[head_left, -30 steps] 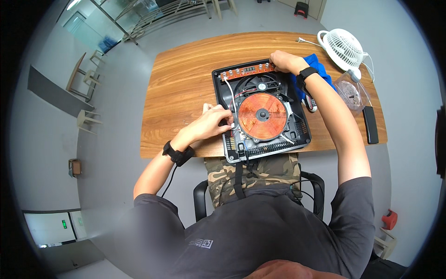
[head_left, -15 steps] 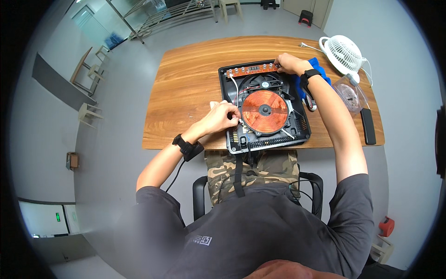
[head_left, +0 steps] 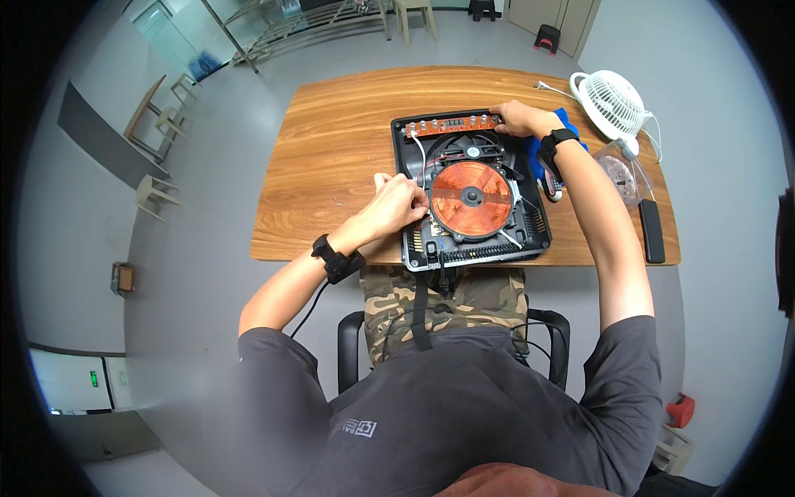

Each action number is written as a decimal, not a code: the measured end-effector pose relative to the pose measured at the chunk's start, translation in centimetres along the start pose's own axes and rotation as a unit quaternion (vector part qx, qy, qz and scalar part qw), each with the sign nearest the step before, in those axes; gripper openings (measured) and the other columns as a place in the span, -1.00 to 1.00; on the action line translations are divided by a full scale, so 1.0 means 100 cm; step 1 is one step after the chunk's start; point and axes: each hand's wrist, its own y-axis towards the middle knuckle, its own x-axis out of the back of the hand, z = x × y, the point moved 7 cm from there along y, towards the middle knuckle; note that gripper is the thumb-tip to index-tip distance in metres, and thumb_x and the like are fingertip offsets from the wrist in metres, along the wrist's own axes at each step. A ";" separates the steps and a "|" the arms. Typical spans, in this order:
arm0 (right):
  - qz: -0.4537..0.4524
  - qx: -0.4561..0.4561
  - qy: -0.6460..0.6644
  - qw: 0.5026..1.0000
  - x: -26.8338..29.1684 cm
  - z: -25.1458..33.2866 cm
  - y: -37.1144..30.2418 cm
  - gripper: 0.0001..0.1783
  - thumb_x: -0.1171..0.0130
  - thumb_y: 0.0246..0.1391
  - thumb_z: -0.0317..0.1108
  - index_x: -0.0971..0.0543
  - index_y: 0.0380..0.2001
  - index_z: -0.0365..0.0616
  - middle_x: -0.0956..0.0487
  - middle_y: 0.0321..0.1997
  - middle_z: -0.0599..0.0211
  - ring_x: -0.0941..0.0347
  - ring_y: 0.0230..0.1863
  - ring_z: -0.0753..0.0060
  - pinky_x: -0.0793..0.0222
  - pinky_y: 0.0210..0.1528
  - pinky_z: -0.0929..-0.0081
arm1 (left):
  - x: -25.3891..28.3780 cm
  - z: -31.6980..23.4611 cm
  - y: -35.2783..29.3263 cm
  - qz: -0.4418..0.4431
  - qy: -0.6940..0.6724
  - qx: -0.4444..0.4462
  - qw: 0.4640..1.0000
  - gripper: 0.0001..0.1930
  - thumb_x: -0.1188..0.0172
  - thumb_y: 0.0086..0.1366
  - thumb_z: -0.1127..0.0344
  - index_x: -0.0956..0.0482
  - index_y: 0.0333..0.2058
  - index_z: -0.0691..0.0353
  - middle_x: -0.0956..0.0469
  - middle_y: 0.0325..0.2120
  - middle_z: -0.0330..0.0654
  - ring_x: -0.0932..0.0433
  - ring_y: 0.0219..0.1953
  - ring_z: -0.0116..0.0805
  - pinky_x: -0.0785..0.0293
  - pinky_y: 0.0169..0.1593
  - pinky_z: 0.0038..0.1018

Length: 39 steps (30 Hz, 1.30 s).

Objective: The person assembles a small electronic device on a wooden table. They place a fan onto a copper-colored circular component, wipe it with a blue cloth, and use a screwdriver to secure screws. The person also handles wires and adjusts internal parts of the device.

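An opened induction cooker lies on the wooden table (head_left: 331, 149). Its black housing (head_left: 534, 242) holds a round copper coil (head_left: 470, 197), a small black fan (head_left: 472, 151) and an orange control board (head_left: 447, 126) along the far edge. My left hand (head_left: 397, 203) is curled at the housing's left rim, its fingers pinched on a small white object that is mostly hidden. My right hand (head_left: 517, 118) grips the far right corner of the housing, beside the end of the control board. Both wrists wear black bands.
A blue cloth (head_left: 532, 161) and a screwdriver (head_left: 551, 189) lie just right of the cooker. Further right are a white desk fan (head_left: 611, 101), a clear bag (head_left: 619, 172) and a flat black bar (head_left: 652, 230). I sit in a black chair at the table's near edge.
Both hands stay at the same spots on the cooker. My left hand's fingers shifted slightly at the left rim. The view moved a little with my head.
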 end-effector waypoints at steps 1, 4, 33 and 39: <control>0.006 0.002 0.002 1.000 -0.001 0.000 0.000 -0.37 -0.30 0.13 -0.22 -0.47 0.23 -0.27 -0.61 0.10 -0.09 -0.53 0.14 -0.12 -0.45 0.19 0.19 | -0.001 0.000 0.001 0.002 0.000 0.003 1.000 -0.90 -0.38 0.12 0.29 -0.75 -0.43 0.15 -0.69 -0.43 -0.20 -0.58 -0.20 -0.24 -0.14 -0.01 -0.23; 0.012 0.011 0.019 1.000 -0.001 0.004 -0.001 -0.38 -0.28 0.13 -0.24 -0.47 0.23 -0.27 -0.61 0.11 -0.10 -0.53 0.14 -0.11 -0.45 0.20 0.20 | -0.003 0.003 0.001 0.008 -0.007 0.015 1.000 -0.89 -0.38 0.12 0.29 -0.75 -0.44 0.18 -0.69 -0.46 -0.17 -0.59 -0.23 -0.23 -0.12 -0.01 -0.23; 0.017 0.034 0.013 0.999 -0.010 0.007 0.000 -0.49 -0.19 0.15 -0.30 -0.50 0.15 -0.29 -0.64 -0.02 -0.14 -0.55 0.05 -0.17 -0.45 0.14 0.16 | -0.017 0.022 0.015 0.111 -0.067 0.092 0.987 -0.76 -0.41 0.13 0.12 -0.74 -0.48 0.19 -0.68 -0.55 -0.11 -0.64 -0.47 -0.21 -0.11 -0.11 -0.22; 0.015 0.037 0.015 0.999 -0.010 0.008 0.000 -0.48 -0.19 0.15 -0.29 -0.50 0.16 -0.30 -0.64 -0.03 -0.15 -0.55 0.04 -0.18 -0.46 0.14 0.15 | -0.018 0.022 0.014 0.105 -0.062 0.087 0.989 -0.76 -0.39 0.14 0.11 -0.74 -0.50 0.17 -0.66 -0.57 -0.05 -0.62 -0.47 -0.18 -0.15 -0.15 -0.24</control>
